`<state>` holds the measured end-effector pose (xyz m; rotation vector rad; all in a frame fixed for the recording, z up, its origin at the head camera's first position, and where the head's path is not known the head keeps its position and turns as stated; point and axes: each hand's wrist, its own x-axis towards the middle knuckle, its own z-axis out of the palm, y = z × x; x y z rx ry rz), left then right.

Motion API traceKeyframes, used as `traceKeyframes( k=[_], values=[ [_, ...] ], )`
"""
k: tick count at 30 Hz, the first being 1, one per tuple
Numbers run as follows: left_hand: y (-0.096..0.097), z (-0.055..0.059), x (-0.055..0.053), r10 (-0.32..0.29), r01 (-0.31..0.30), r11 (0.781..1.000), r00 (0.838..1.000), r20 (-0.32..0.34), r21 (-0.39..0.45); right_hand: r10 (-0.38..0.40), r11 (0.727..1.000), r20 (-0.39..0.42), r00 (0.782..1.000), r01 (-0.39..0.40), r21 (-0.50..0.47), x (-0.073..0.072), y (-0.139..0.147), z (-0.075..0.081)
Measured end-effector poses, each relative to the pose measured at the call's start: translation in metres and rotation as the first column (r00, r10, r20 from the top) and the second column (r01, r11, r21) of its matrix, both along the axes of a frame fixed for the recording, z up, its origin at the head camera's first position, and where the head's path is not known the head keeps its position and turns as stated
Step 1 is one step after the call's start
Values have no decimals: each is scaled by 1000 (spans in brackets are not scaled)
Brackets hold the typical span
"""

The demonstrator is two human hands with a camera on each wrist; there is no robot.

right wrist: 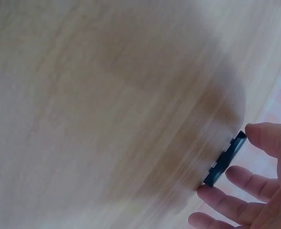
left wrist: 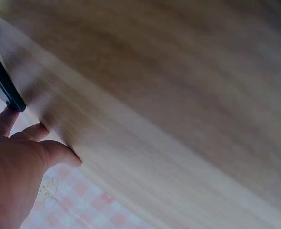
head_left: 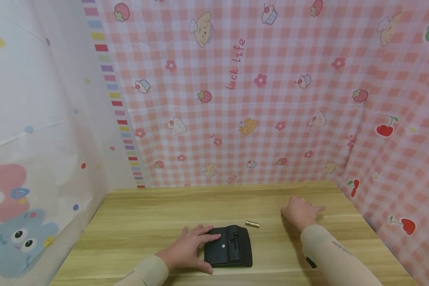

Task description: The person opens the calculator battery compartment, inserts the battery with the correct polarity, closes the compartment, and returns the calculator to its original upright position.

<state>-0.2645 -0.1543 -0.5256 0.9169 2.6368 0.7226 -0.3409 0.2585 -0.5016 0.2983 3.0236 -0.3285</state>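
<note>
On the wooden table (head_left: 146,208), the left hand (head_left: 186,249) rests with spread, fairly straight fingers on the left side of a black device (head_left: 221,254), a battery (head_left: 252,224) lies just beside its far right corner, and the right hand (head_left: 301,213) pinches a small black cover (right wrist: 224,160).

hands (head_left: 188,249) (head_left: 300,212): 2 | black device (head_left: 219,255): 1 | battery (head_left: 252,224): 1 | cover (right wrist: 224,161): 1
</note>
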Motion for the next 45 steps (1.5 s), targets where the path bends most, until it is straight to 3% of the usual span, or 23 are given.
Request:
traceKeyframes(
  k=[9,20,28,45],
  values=[
    [-2,0,-1,-7,7,1000,1000,14,5,10,1000,5,1000,-11,5,3,-2,3],
    [-3,-1,-1,0,0,1000,1000,10,3,38,999,-49,998,-37,31,10,0,9],
    [-3,0,-1,0,0,1000,1000,15,0,71,997,-63,995,-72,-16,18,3,21],
    [-1,0,-1,-9,9,1000,1000,9,-6,173,975,-225,959,-200,-101,50,5,41]
  ],
)
